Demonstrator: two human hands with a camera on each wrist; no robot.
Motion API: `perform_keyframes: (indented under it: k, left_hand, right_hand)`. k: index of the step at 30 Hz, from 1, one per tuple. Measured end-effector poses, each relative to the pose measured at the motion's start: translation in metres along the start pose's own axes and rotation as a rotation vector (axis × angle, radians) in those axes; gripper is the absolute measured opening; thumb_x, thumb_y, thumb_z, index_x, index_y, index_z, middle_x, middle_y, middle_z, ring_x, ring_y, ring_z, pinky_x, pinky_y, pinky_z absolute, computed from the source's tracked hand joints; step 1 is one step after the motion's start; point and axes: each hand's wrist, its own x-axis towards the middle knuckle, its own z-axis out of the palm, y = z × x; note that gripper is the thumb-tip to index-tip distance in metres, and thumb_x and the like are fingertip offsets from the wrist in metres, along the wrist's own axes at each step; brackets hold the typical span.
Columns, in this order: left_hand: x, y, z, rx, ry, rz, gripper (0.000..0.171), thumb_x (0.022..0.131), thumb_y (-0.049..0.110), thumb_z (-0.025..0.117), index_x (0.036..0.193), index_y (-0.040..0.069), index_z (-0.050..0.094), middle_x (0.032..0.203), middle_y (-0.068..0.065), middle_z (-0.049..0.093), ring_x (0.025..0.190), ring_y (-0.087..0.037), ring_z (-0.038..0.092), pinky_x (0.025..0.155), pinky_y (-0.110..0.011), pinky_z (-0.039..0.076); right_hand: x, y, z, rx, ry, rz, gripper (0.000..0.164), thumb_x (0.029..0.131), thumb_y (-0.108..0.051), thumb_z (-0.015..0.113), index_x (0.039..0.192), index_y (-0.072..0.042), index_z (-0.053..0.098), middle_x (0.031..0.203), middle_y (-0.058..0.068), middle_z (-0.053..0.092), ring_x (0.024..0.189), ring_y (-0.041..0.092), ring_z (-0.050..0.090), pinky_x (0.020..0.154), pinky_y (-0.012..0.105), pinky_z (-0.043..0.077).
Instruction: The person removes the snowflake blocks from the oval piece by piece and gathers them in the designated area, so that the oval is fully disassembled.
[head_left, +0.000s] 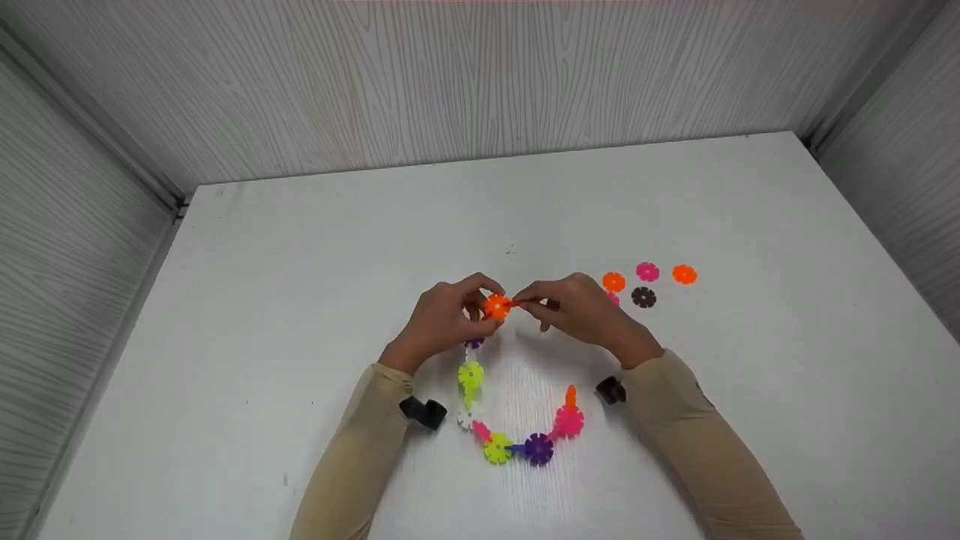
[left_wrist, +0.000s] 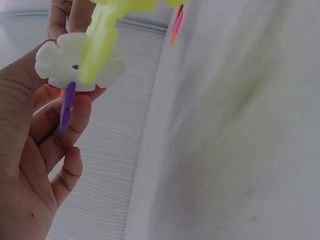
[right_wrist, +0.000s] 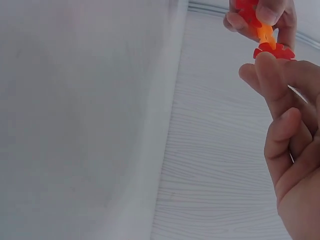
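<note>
In the head view, my left hand (head_left: 446, 315) pinches the end of a chain of notched, flower-shaped plastic discs at an orange disc (head_left: 497, 306). From the right, the fingertips of my right hand (head_left: 581, 306) pinch a red disc (right_wrist: 275, 51), seen edge-on from above and meeting the orange one. Another red disc (right_wrist: 247, 12) lies on the orange disc's other side, by the left fingers. A purple disc (left_wrist: 68, 107) and a white disc (left_wrist: 55, 60) hang below the left hand. The chain curves on through a yellow disc (head_left: 470, 373) toward the front.
Loose discs lie behind the right hand: a brown one (head_left: 643, 297), a pink one (head_left: 647, 271), an orange one (head_left: 684, 274) and others. The chain's far end, an orange disc (head_left: 571, 396), stands on the white table (head_left: 300, 315) between the forearms. Wood-grain panels surround the table.
</note>
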Motion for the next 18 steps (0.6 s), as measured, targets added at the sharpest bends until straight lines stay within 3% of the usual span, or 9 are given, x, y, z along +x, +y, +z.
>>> perform_keyframes:
  k: [6,18]
  left_hand:
    - [0.0003,0.0041,0.0013,0.135,0.095,0.053,0.031,0.082,0.026,0.072,0.111,0.018,0.063,0.078,-0.002,0.072,0.061,-0.014,0.056,0.06,-0.025,0.043]
    - [0.0001,0.0077,-0.0013,0.135,0.068,0.012,0.031,0.083,0.027,0.072,0.112,0.019,0.064,0.085,-0.002,0.076,0.068,-0.019,0.064,0.071,-0.034,0.047]
  right_hand:
    - [-0.0004,0.0006,-0.0013,0.009,0.037,-0.035,0.016,0.09,-0.008,0.066,0.104,-0.002,0.072,0.095,0.015,0.075,0.058,0.016,0.068,0.062,0.027,0.056]
    - [0.0007,0.0018,-0.0031,0.04,-0.014,0.014,0.018,0.092,-0.011,0.065,0.105,-0.001,0.071,0.095,0.015,0.074,0.066,0.017,0.071,0.068,0.028,0.057]
